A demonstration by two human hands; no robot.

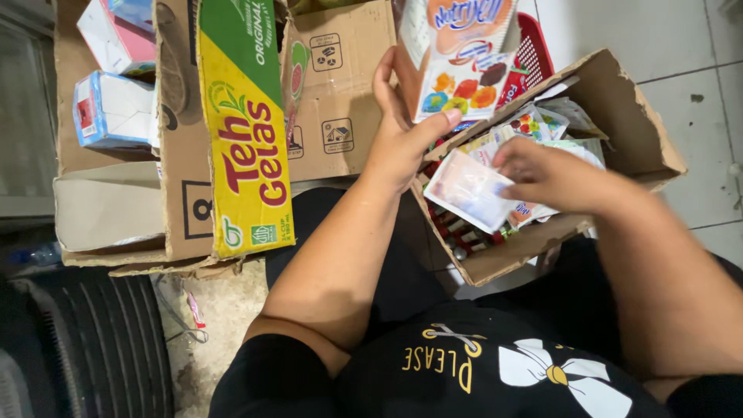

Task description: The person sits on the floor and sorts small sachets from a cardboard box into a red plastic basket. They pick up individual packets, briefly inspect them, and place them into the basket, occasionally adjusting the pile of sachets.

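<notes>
Left hand (pixel 402 135): raised, clasping 1 colourful packet (pixel 460 66) upright above the torn cardboard box (pixel 635 131). Right hand (pixel 542 174): nearer the box, pinching 1 pale sachet (pixel 468 190), long axis slanting, probably just over the sachets packed inside. Yellow-green carton (pixel 244 131) lies left.

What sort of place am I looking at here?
Likely a small shop's stockroom or back corner. Cardboard cartons of drinks stand stacked on a tiled floor, the left hand holds a strip of sachets, and an open box is full of more sachets.
</notes>
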